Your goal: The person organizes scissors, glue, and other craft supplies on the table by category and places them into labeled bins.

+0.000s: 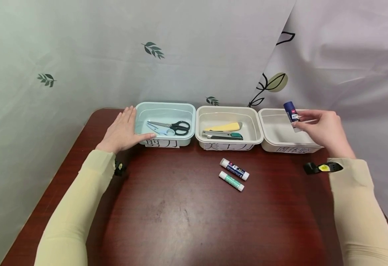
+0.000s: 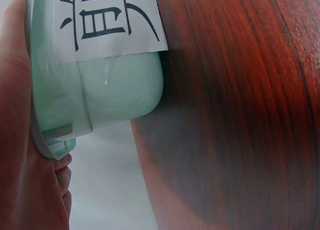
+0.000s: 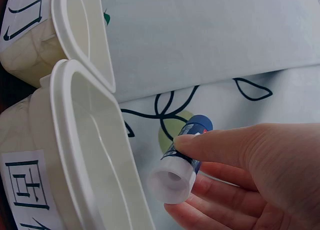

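Note:
Between thumb and fingers my right hand (image 1: 326, 129) pinches a blue glue stick (image 1: 291, 115), held tilted above the right-hand white bin (image 1: 280, 142). In the right wrist view the white end of the glue stick (image 3: 180, 165) points toward the camera. My left hand (image 1: 122, 131) rests on the left rim of the light blue bin (image 1: 167, 105), its fingers straight and its thumb along the front edge. Inside that bin lie black-handled scissors (image 1: 180, 128) and a light blue pair (image 1: 162, 129).
The middle bin (image 1: 227, 109) holds a yellow utility knife (image 1: 225, 127) and dark-and-grey cutters (image 1: 223, 135). In front, on the dark red table (image 1: 167, 207), lie a blue-labelled glue stick (image 1: 234, 169) and a green one (image 1: 232, 181). A patterned curtain (image 1: 194, 55) hangs behind.

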### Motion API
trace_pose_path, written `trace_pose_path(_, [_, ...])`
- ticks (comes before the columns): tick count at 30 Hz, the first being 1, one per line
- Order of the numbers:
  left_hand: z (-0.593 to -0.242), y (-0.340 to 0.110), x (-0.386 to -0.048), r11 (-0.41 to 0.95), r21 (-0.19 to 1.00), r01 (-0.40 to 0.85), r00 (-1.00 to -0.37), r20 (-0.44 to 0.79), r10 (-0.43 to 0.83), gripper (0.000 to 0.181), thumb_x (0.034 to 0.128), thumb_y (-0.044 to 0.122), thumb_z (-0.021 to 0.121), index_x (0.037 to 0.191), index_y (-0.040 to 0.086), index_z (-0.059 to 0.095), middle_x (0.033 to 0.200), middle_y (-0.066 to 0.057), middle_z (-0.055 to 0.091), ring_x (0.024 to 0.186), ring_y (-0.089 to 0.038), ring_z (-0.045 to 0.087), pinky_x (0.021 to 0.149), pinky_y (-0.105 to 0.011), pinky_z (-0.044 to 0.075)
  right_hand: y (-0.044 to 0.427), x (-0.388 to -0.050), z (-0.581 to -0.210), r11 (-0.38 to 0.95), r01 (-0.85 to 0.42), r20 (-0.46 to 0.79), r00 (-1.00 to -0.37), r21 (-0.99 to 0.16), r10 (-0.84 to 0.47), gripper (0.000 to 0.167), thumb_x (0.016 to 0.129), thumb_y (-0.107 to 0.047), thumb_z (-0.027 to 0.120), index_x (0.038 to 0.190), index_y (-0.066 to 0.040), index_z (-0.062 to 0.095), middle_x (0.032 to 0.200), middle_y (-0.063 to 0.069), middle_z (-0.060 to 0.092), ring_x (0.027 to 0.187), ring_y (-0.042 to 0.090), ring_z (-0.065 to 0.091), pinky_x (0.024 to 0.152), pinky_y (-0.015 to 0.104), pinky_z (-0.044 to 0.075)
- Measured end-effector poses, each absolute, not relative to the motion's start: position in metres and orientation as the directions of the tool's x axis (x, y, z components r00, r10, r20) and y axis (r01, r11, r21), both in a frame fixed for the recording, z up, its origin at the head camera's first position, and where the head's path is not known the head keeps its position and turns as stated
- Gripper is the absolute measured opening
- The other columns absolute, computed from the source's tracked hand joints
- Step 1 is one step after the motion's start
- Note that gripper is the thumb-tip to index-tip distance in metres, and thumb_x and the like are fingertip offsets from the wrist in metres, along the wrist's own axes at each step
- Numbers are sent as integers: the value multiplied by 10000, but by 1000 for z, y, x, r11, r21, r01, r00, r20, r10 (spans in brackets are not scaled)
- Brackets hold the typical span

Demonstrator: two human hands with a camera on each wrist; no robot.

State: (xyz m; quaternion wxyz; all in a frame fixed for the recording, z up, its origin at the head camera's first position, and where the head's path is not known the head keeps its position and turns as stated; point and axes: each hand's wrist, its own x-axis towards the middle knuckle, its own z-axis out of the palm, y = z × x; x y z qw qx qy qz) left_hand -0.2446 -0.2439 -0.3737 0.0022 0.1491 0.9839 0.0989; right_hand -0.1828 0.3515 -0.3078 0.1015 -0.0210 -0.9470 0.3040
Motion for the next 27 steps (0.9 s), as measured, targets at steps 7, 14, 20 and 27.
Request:
trace_pose_path(7, [-373,-244,-245,935,197,294,-955,25,294,1261,853,830,507,1592,-83,48,1656,-282,59,1536,-380,6,1235,-468,-18,352,-188,-319,836,-9,148,-985,-549,87,456,877,-333,821,1235,-62,745,948,50,772,647,-193,549,572,210,442])
trace_pose_path(14, [-374,-244,-245,937,190,295,-955,29,295,1265,852,835,501,1592,-83,44,1653,-287,72,1535,-385,15,1235,-469,-13,353,-190,-334,867,-13,133,-989,-498,61,428,881,-295,813,1197,-13,750,958,135,765,762,20,600,606,274,417])
trace_pose_path(20, [-375,-244,-245,937,191,292,-956,27,293,1269,848,841,497,1594,-75,34,1656,-281,59,1536,-383,8,1235,-467,-19,355,-191,-343,887,23,101,-992,-461,78,454,891,-325,786,1241,-40,729,987,131,761,946,302,625,636,375,416])
trace_pose_path(27, [-375,-244,-245,937,190,294,-955,24,295,1267,851,840,494,1593,-79,35,1658,-279,46,1535,-385,6,1234,-469,-19,357,-192,-347,887,69,84,-989,-456,120,542,921,-397,735,1277,9,686,1169,249,691,1120,471,565,754,550,433])
